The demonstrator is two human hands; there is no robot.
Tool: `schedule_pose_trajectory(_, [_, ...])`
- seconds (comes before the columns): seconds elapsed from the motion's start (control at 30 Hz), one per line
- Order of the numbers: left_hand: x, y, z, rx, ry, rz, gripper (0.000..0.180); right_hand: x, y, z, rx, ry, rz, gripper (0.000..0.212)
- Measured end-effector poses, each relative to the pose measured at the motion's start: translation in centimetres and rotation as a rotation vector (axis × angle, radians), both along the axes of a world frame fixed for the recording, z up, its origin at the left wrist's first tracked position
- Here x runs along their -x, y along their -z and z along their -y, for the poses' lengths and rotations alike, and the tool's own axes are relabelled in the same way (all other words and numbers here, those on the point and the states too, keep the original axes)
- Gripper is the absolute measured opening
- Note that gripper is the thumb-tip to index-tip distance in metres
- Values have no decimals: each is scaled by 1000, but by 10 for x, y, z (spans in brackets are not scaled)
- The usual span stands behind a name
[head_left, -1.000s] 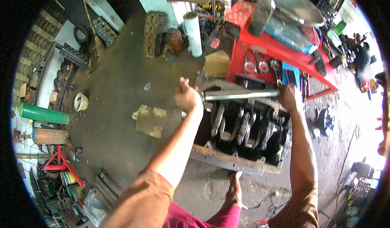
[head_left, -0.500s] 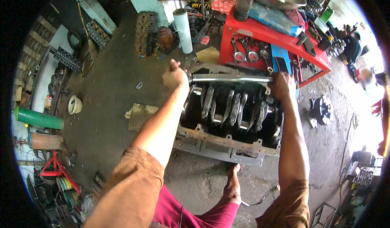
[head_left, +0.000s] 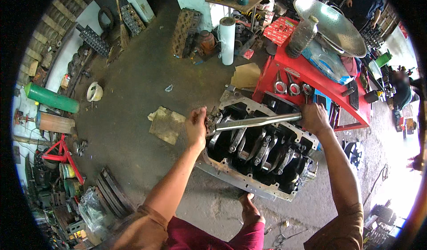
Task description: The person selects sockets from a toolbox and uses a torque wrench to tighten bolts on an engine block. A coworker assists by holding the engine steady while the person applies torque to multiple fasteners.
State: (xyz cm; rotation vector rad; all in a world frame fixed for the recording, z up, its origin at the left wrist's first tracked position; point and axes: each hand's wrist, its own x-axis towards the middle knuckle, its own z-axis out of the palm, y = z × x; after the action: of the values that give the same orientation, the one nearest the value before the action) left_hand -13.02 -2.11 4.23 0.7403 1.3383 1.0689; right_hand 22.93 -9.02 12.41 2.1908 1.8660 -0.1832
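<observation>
A long silver torque wrench (head_left: 258,121) lies slantwise above the open engine block (head_left: 272,188), its head end at the left and nearer me. My left hand (head_left: 196,127) is closed about the wrench's head, over the block's left end; some of its fingers are hidden. At the other end, my right hand (head_left: 315,117) grips the handle with its fingers wrapped round it. Inside the block, the crankshaft's bearing caps and connecting rods (head_left: 263,150) show in a row below the wrench. What the wrench's head sits on cannot be made out.
Beyond the block stands a red bench (head_left: 307,78) with connecting rods (head_left: 294,89), a plastic bottle (head_left: 302,37) and a metal basin (head_left: 331,25). Cardboard (head_left: 167,125) lies on the floor at left. Green cylinder (head_left: 51,97) and red stand (head_left: 64,156) line the left side. Another person (head_left: 367,3) stands far right.
The view has shifted, and the block now appears turned, its right end nearer me. The wrench has gone from nearly level to slanting, its head end lower. Both hands remain on it.
</observation>
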Motion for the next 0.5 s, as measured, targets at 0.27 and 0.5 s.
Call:
schedule_pose_trajectory(0.27, [7,20,15,-374,91,-198,19,1,-4,52,373,-115,-87,51])
schedule_pose_trajectory(0.5, [12,21,5,-307,322,-222,23,96,7,204,230,218,-376,42])
